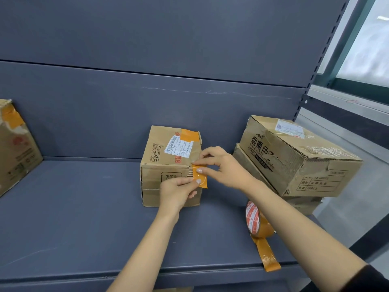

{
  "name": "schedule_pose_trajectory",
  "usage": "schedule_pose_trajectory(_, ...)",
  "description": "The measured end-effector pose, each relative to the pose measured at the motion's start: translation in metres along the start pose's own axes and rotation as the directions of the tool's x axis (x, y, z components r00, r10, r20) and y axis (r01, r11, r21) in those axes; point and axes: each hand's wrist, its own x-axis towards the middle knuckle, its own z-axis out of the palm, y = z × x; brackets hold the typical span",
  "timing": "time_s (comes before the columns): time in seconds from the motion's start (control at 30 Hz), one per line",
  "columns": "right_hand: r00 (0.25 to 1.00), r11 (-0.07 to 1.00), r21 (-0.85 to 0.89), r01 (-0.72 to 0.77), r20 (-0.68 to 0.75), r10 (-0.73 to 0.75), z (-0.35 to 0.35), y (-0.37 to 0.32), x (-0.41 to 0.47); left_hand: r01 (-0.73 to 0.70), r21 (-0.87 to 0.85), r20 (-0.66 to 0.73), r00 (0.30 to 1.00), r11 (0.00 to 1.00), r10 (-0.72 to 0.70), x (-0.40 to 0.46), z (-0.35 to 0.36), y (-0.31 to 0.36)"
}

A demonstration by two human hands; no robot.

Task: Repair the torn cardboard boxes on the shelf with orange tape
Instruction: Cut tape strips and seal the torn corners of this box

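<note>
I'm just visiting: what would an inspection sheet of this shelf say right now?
Surface: dark grey metal shelf.
Job's things: middle cardboard box, an orange tape strip going on its right corner; orange tape roll standing at the front, its loose end over the edge.
Clutter: two stacked torn boxes at right; taped box at left.
Hands: left hand and right hand both pinch the strip.
Cables: nothing seen.
Surroundings: window at right.
</note>
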Motion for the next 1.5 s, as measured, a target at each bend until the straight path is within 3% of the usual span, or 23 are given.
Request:
schedule_pose_trajectory(0.43, 0.98, 0.999, -0.001, 0.048, -0.194, -0.047, 0.024, 0.012, -0.009, -0.133, 0.183, -0.11, 0.982, 0.974, 0.155, 0.006, 0.002, -0.007)
schedule_pose_trajectory(0.6, 0.968, 0.998, 0.061, 0.008, -0.249, 0.008, 0.03, 0.013, -0.011, -0.076, 0.008, -0.121, 0.99, 0.997, 0.077, 0.0, -0.013, -0.014)
schedule_pose_trajectory(0.7, 0.966, 0.996, 0.084, -0.028, -0.253, 0.048, 0.034, 0.013, -0.011, -0.152, 0.147, -0.141, 0.975, 0.977, 0.173, -0.005, -0.024, -0.017)
schedule_pose_trajectory(0.8, 0.97, 0.994, 0.103, -0.025, -0.237, 0.049, 0.036, 0.014, -0.011, -0.408, 0.325, -0.061, 0.891, 0.853, 0.449, -0.015, -0.024, -0.003)
schedule_pose_trajectory(0.9, 0.981, 0.994, 0.106, -0.009, -0.19, 0.029, 0.03, 0.014, -0.012, -0.664, 0.521, 0.141, 0.687, 0.536, 0.713, -0.007, -0.02, 0.018)
schedule_pose_trajectory(0.93, 0.98, 0.991, 0.13, -0.013, -0.195, 0.038, 0.026, 0.014, -0.012, -0.694, 0.587, 0.22, 0.633, 0.417, 0.742, -0.001, -0.018, 0.024)
schedule_pose_trajectory(1.0, 0.977, 0.986, 0.166, -0.022, -0.207, 0.056, 0.019, 0.016, -0.012, -0.693, 0.675, 0.356, 0.607, 0.254, 0.711, 0.015, -0.017, 0.03)
schedule_pose_trajectory(1.1, 0.977, 0.993, 0.117, -0.015, -0.211, 0.04, 0.016, 0.022, -0.014, -0.669, 0.727, 0.446, 0.633, 0.156, 0.633, 0.035, -0.017, 0.022)
schedule_pose_trajectory(1.3, 0.979, 0.993, 0.115, -0.022, -0.198, 0.045, 0.021, 0.027, -0.016, -0.71, 0.704, 0.479, 0.512, 0.036, 0.713, 0.05, -0.022, 0.006)
schedule_pose_trajectory(1.5, 0.998, 0.999, 0.046, -0.015, -0.052, 0.018, 0.02, 0.025, -0.018, -0.706, 0.707, 0.545, 0.498, -0.05, 0.674, 0.051, -0.025, 0.004)
